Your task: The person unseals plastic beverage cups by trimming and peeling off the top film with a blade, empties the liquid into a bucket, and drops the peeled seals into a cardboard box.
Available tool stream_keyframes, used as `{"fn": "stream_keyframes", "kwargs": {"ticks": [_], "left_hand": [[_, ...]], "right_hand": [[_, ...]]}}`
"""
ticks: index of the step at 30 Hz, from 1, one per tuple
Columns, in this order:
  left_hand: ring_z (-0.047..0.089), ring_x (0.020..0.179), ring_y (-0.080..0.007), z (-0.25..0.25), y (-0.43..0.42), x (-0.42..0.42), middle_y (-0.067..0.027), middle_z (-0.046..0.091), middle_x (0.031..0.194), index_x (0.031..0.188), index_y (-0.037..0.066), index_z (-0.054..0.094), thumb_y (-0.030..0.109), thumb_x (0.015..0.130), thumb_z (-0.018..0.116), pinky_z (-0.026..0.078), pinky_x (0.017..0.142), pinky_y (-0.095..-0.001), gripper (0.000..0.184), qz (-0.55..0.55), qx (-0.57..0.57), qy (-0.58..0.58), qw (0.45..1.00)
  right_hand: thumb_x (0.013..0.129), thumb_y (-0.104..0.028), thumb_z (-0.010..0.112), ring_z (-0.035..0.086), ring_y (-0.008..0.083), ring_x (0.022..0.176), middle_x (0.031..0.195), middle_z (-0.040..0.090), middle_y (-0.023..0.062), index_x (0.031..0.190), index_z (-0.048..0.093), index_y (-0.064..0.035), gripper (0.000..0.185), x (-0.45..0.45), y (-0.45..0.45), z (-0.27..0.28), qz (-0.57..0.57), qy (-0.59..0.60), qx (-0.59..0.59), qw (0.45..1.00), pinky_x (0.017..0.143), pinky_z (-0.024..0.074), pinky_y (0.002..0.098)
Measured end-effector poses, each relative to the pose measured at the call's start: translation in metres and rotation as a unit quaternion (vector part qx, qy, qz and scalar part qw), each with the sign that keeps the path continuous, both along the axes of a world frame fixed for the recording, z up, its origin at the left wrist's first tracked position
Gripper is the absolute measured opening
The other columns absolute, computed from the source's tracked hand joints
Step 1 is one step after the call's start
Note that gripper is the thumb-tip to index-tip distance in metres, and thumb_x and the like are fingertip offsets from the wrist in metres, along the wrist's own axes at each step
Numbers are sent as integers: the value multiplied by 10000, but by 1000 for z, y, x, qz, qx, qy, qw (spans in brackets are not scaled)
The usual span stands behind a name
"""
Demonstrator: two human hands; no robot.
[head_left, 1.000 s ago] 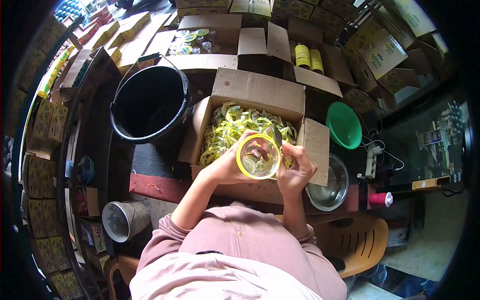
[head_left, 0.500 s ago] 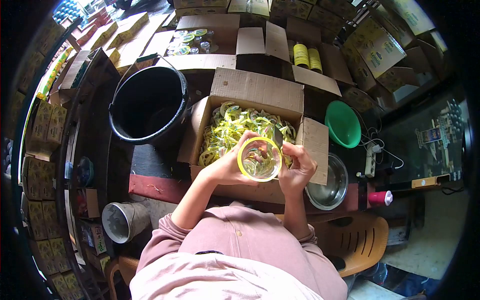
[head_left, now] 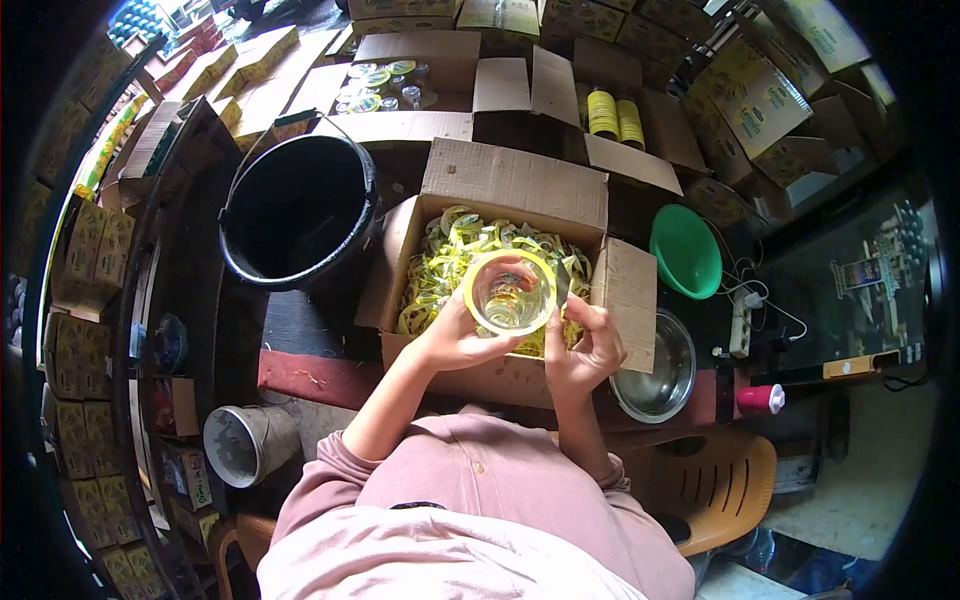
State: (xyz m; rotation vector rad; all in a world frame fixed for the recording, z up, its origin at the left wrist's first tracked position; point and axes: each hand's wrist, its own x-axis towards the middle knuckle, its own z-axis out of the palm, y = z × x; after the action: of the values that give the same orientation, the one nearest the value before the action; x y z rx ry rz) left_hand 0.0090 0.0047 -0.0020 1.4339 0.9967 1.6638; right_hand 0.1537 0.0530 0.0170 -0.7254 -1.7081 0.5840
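A clear plastic cup (head_left: pixel 512 295) with a yellow rim is held in my left hand (head_left: pixel 455 335), its open mouth facing up toward me. My right hand (head_left: pixel 585 345) is just right of the cup, its fingers pinched on a dark, flat blade (head_left: pixel 562 285) that stands beside the rim. Both hands are over the near side of an open cardboard box (head_left: pixel 515 185). Yellow and clear plastic strips (head_left: pixel 440 255) fill that box.
A black bucket (head_left: pixel 298 210) stands left of the box, a grey bucket (head_left: pixel 250 442) lower left. On the right are a green bowl (head_left: pixel 686 250), a metal bowl (head_left: pixel 665 370) and a power strip (head_left: pixel 741 325). Behind, boxes hold cups (head_left: pixel 370 85) and yellow rolls (head_left: pixel 603 112).
The cup and my left hand have shifted slightly up and to the left. My right hand has moved a little left and down, with the blade still in its fingers.
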Motion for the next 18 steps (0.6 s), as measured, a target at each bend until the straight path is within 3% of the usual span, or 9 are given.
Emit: {"fn": "stream_keyframes", "kwargs": {"ticks": [11, 18], "left_hand": [[495, 1043, -187, 13, -8, 2, -88, 488, 1122, 1219, 22, 376, 88, 634, 728, 375, 933, -319, 686, 9, -39, 101, 994], [460, 1095, -196, 4, -5, -7, -96, 470, 1159, 1239, 29, 361, 118, 594, 746, 342, 967, -330, 756, -56, -49, 50, 996]], "right_hand": [[637, 140, 630, 553, 115, 659, 714, 572, 59, 868, 605, 27, 259, 2, 10, 0, 21, -5, 14, 1000, 613, 453, 225], [653, 110, 668, 552, 111, 670, 717, 568, 52, 882, 606, 24, 253, 3, 13, 1, 56, -3, 2, 998, 624, 453, 216]]}}
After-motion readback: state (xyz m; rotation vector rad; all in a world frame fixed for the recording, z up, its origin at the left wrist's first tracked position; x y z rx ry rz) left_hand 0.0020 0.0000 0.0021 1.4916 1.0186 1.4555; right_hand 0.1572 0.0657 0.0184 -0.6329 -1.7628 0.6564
